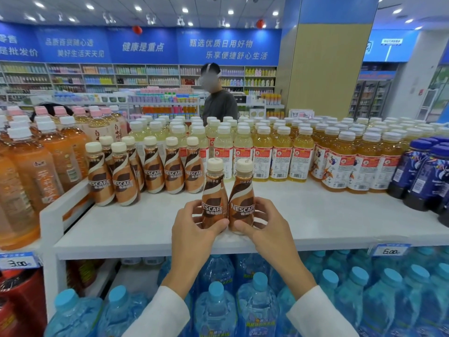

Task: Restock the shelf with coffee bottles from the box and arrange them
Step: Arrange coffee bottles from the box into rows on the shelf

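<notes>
I have my left grip (192,232) curled round the lower body of the left coffee bottle (214,190). The thumb lies across the front near the base and the fingers wrap its outer side. My right grip (267,229) pinches the right coffee bottle (243,190) the same way, thumb in front and fingers round its right flank. White sleeves (165,312) cover both forearms.

Both bottles stand upright between the two grips, touching each other side by side, with cream caps on and labels facing me. Their bases rest on the white shelf (136,224), near its front edge.

Beyond the left grip and off to its left, a cluster of matching stocked coffee bottles (148,171) stands upright further back on the same shelf, well apart from the pair I hold. Straight beyond both grips and out to the right run rows of yellow drink bottles (281,154) with white caps. Far to the right of the right grip are dark blue bottles (425,176). Far to the left of the left grip are orange tea bottles (24,181).

Below the grips, blue-capped water bottles (257,307) fill the lower shelf level. A price tag (391,251) hangs on the shelf's front edge, down and right of the right grip. A person in a grey top (220,103) stands beyond the drinks.
</notes>
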Motion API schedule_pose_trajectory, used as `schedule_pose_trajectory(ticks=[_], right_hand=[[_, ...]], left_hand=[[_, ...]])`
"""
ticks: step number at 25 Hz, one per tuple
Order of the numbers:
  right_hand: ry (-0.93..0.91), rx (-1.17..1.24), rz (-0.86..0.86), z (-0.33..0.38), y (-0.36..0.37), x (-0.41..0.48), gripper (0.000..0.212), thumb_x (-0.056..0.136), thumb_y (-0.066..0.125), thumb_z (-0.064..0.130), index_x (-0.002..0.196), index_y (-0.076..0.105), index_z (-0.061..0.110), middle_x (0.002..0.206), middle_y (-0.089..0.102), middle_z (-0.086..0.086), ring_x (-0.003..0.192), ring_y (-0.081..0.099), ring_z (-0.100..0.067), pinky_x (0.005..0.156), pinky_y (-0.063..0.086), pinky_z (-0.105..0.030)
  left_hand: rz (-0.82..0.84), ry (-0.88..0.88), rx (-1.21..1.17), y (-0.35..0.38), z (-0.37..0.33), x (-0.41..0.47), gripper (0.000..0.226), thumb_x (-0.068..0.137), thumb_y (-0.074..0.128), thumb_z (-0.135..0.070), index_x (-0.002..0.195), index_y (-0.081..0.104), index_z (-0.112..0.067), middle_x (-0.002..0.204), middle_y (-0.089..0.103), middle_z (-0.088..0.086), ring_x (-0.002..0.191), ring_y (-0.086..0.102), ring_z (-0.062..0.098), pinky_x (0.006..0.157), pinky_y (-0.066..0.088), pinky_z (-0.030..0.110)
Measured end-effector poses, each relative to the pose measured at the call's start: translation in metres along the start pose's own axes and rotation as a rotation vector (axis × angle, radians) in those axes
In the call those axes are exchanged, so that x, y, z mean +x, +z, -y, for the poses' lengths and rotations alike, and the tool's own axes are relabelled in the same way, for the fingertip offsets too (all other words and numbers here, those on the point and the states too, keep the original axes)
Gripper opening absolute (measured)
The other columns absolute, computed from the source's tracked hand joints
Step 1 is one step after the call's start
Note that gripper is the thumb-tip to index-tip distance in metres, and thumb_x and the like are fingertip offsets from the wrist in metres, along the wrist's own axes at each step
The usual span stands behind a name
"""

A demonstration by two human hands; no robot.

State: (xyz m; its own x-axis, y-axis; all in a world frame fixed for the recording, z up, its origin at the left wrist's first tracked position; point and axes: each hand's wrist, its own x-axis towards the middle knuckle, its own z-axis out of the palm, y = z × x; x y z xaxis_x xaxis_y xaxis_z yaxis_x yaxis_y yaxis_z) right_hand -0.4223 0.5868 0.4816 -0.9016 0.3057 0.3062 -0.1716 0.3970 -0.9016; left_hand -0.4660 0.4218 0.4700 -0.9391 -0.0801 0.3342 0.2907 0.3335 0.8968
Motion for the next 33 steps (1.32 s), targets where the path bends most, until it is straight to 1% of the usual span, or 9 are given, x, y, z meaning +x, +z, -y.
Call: schedule_pose_trajectory(ticks=[2,5,9,12,16,20,23,28,33], right_hand=[[0.014,0.014,-0.008,-0.001,-0.001,-0.002,0.067,0.074,0.089,0.028,0.130,0.052,0.033,0.116,0.061,0.024,0.109,0.061,0.001,0.090,0.050,-0.016],[0.015,0.009,-0.049,-0.002,0.001,-0.004,0.058,0.072,0.089,0.029,0.122,0.059,0.034,0.108,0.067,0.022,0.097,0.064,0.008,0.080,0.052,-0.009],[0.004,0.022,-0.029,0.003,0.019,-0.003,0.055,0.070,0.091,0.028,0.115,0.062,0.036,0.103,0.069,0.022,0.093,0.064,0.012,0.082,0.054,-0.011],[-0.011,0.006,0.038,0.015,0.047,0.005,0.054,0.070,0.091,0.029,0.114,0.061,0.035,0.101,0.069,0.021,0.092,0.065,0.009,0.083,0.053,-0.013],[-0.063,-0.032,0.132,0.034,0.099,0.025,0.049,0.074,0.088,0.033,0.112,0.057,0.036,0.100,0.065,0.023,0.091,0.062,0.006,0.084,0.051,-0.015],[-0.093,-0.043,0.137,0.043,0.141,0.049,0.047,0.077,0.085,0.031,0.112,0.053,0.034,0.111,0.068,0.014,0.101,0.064,-0.008,0.093,0.051,-0.026],[-0.078,-0.049,0.144,0.045,0.156,0.061,0.045,0.078,0.083,0.031,0.110,0.051,0.032,0.108,0.065,0.011,0.105,0.064,-0.014,0.092,0.048,-0.025],[-0.082,-0.067,0.142,0.040,0.166,0.072,0.045,0.081,0.081,0.033,0.114,0.051,0.027,0.118,0.065,0.005,0.110,0.062,-0.016,0.096,0.050,-0.029],[-0.080,-0.081,0.142,0.035,0.170,0.081,0.048,0.081,0.080,0.037,0.117,0.051,0.027,0.120,0.065,0.004,0.112,0.061,-0.017,0.095,0.049,-0.027]], left_hand=[[-0.005,0.008,0.017,0.000,0.000,0.000,0.068,0.067,0.090,-0.042,0.125,0.055,-0.032,0.119,0.063,-0.008,0.106,0.064,0.012,0.094,0.056,0.036],[-0.038,0.013,0.045,-0.001,0.001,-0.001,0.067,0.067,0.089,-0.044,0.124,0.055,-0.031,0.117,0.063,-0.009,0.105,0.062,0.009,0.093,0.054,0.034],[-0.093,-0.005,0.067,-0.014,0.007,0.003,0.069,0.067,0.089,-0.047,0.126,0.058,-0.030,0.117,0.064,-0.010,0.106,0.061,0.010,0.093,0.054,0.034],[-0.147,-0.053,0.099,-0.039,0.018,0.016,0.071,0.067,0.089,-0.046,0.128,0.059,-0.028,0.120,0.066,-0.008,0.106,0.062,0.012,0.095,0.054,0.038],[-0.261,-0.086,0.177,-0.074,0.031,0.043,0.066,0.068,0.089,-0.044,0.125,0.060,-0.024,0.120,0.068,-0.005,0.105,0.064,0.015,0.094,0.052,0.036],[-0.342,-0.126,0.208,-0.089,0.035,0.069,0.060,0.069,0.089,-0.040,0.116,0.057,-0.020,0.116,0.068,-0.001,0.106,0.064,0.020,0.092,0.045,0.033],[-0.377,-0.124,0.203,-0.090,0.039,0.081,0.053,0.071,0.089,-0.037,0.108,0.055,-0.020,0.113,0.061,0.000,0.096,0.056,0.015,0.085,0.040,0.028],[-0.363,-0.130,0.159,-0.090,0.050,0.096,0.056,0.072,0.089,-0.033,0.116,0.059,-0.018,0.111,0.066,0.001,0.101,0.061,0.018,0.087,0.045,0.028],[-0.364,-0.137,0.164,-0.088,0.049,0.102,0.054,0.071,0.090,-0.034,0.111,0.056,-0.019,0.110,0.065,0.001,0.100,0.061,0.019,0.087,0.047,0.030]])
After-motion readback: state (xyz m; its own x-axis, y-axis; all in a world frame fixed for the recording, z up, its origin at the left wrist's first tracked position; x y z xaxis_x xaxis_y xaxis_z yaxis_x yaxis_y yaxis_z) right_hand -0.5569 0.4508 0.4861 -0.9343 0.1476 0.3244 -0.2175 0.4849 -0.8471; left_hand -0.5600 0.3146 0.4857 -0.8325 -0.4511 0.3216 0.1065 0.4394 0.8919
